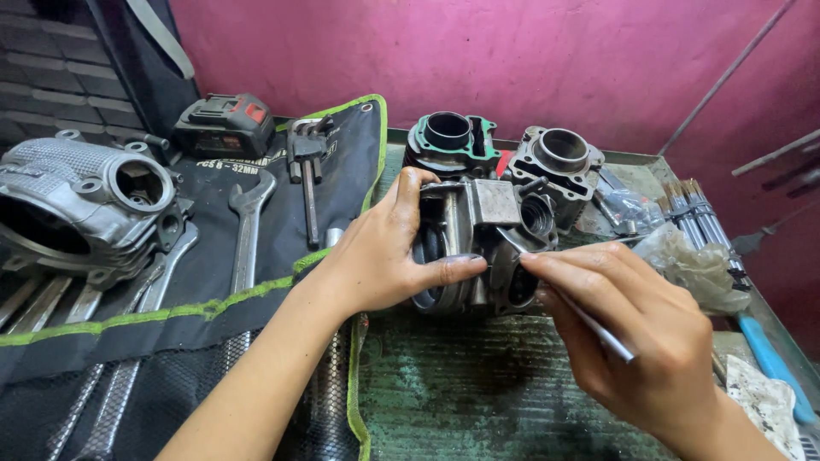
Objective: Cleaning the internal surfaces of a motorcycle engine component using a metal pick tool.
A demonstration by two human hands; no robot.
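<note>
On the worn green metal tray, near its middle, stands the cylinder head, a blocky cast part of dull grey metal with round ports and flat machined faces, oily and dark in places. It is the landmark here. One square flat face looks up toward the camera, and its round openings look to the left and to the right side.

To the left of the cylinder head lies a black tool roll with a green stitched edge, soft cloth, holding long steel wrenches. Further left on this roll rests a ribbed grey engine cover. Behind the cylinder head stand two cylinder blocks with round bores, one with a green gasket. To the right of it lie a crumpled clear plastic bag and a bundle of thin rods.

The left hand grasps the cylinder head from the left side, thumb across the front, fingers over the top. The right hand pinches a thin metal tool, long and flat. The long axis of this tool runs diagonally, from lower right up to the left, and its tip touches the front face of the cylinder head. The hands partly hide the lower front of the part.
</note>
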